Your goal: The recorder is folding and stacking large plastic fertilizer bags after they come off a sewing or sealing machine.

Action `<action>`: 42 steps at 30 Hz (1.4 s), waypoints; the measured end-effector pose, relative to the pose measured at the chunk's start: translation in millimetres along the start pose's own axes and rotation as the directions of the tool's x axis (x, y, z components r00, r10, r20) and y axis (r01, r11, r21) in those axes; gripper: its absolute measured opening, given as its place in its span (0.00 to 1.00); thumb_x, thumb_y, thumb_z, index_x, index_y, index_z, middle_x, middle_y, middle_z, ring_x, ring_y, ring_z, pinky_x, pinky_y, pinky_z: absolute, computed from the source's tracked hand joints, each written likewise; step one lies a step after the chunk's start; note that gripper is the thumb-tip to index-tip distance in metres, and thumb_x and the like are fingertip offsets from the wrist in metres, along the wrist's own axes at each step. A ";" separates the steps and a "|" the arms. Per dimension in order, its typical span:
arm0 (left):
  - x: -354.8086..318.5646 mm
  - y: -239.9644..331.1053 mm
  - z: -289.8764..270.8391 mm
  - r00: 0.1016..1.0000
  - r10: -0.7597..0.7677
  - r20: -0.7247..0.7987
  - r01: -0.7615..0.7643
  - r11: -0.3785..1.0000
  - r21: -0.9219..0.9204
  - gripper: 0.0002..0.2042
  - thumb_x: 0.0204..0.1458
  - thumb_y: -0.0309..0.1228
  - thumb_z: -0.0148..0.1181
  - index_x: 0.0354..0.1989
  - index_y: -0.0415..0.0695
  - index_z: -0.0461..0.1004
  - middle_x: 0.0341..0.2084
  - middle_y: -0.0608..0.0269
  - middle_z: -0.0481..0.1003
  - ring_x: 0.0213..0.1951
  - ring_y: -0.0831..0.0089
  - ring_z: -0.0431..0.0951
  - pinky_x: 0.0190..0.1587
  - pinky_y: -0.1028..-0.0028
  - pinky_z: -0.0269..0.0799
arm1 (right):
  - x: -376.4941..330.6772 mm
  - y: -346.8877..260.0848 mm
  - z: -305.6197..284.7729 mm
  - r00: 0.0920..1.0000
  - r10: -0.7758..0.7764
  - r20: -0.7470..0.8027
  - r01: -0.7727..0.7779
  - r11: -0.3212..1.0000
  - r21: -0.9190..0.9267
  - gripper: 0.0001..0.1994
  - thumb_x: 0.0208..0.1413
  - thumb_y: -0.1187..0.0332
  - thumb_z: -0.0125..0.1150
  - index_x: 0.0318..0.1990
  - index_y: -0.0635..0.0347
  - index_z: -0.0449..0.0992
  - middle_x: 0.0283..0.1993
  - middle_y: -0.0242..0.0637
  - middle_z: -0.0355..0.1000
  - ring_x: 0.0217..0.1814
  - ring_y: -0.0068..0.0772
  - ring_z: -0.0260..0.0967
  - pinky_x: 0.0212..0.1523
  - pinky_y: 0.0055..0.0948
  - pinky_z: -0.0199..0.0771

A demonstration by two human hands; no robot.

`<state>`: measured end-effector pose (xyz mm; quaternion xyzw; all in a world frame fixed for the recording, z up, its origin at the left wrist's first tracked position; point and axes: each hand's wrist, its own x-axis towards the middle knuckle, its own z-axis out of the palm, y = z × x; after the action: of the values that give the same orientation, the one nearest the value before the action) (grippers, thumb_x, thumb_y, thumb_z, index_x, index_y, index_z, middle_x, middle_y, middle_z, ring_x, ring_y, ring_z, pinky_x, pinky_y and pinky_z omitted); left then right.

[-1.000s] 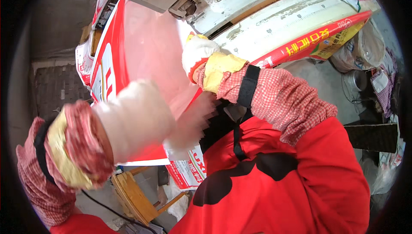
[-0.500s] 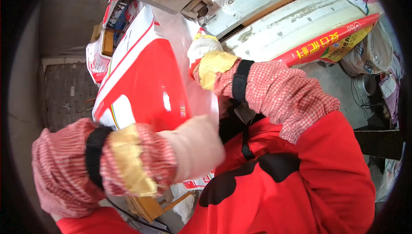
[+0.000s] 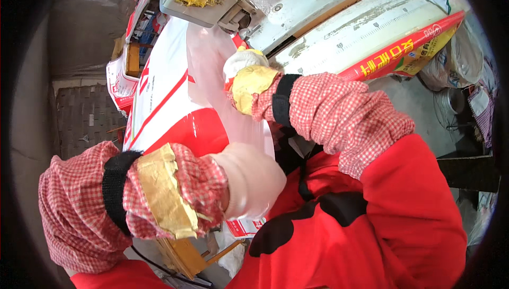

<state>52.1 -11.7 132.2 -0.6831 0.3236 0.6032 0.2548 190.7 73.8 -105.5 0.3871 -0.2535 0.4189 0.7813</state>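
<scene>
A large red-and-white printed plastic sheet [image 3: 175, 85], with a paler translucent strip along its right side, runs under the head of a sewing machine [image 3: 199, 2]. My left hand [image 3: 254, 180], in a pale knit glove, is curled into a fist over the sheet's near right edge; its fingertips are turned out of sight. Farther up, close to the machine, my right hand [image 3: 246, 66] rests at the sheet's right edge. It wears a white glove with yellow and red at the fingers, and its grip is mostly hidden.
Right of the machine head lies a worn whitish work surface [image 3: 339, 37] with a red-and-yellow printed strip [image 3: 392, 58] along its front. Clear plastic bags [image 3: 456, 66] hang at the right. A wooden frame [image 3: 183, 257] stands below my left forearm, and printed bundles [image 3: 119, 85] sit at the left.
The sheet has slid toward me, so its white area lies where red was. My left hand has shifted slightly right; my right hand has moved slightly left.
</scene>
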 end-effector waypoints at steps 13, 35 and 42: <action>5.4 -5.2 -16.8 0.906 0.203 -0.371 -0.221 0.975 -0.005 0.15 0.42 0.41 0.56 0.19 0.40 0.74 0.16 0.55 0.71 0.29 0.58 0.70 0.35 0.64 0.66 | 17.6 -0.5 62.9 0.919 -0.282 0.276 -0.140 0.421 0.896 0.13 0.50 0.59 0.52 0.19 0.53 0.75 0.16 0.35 0.68 0.18 0.32 0.66 0.23 0.37 0.67; 11.0 -87.7 13.1 0.493 0.358 -0.793 -0.868 0.275 -0.415 0.06 0.46 0.28 0.57 0.33 0.42 0.73 0.28 0.60 0.74 0.29 0.71 0.73 0.33 0.73 0.69 | 4.8 3.0 162.6 0.642 -0.563 -0.520 -0.678 -0.734 -0.042 0.22 0.47 0.61 0.48 0.49 0.62 0.66 0.35 0.51 0.71 0.36 0.53 0.69 0.37 0.40 0.67; 37.9 -84.7 76.9 0.985 0.065 -0.158 -0.066 0.998 -0.004 0.17 0.48 0.40 0.51 0.39 0.40 0.70 0.27 0.50 0.74 0.31 0.57 0.75 0.33 0.63 0.70 | -12.9 8.4 158.1 0.689 -0.506 -0.518 -0.570 -0.820 0.043 0.30 0.45 0.63 0.50 0.59 0.58 0.57 0.44 0.53 0.69 0.44 0.53 0.67 0.43 0.40 0.66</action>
<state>67.3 95.9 80.2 -0.7188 0.3622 0.5568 0.2051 165.5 -58.4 -21.0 -0.8827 -0.2720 0.1121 0.3665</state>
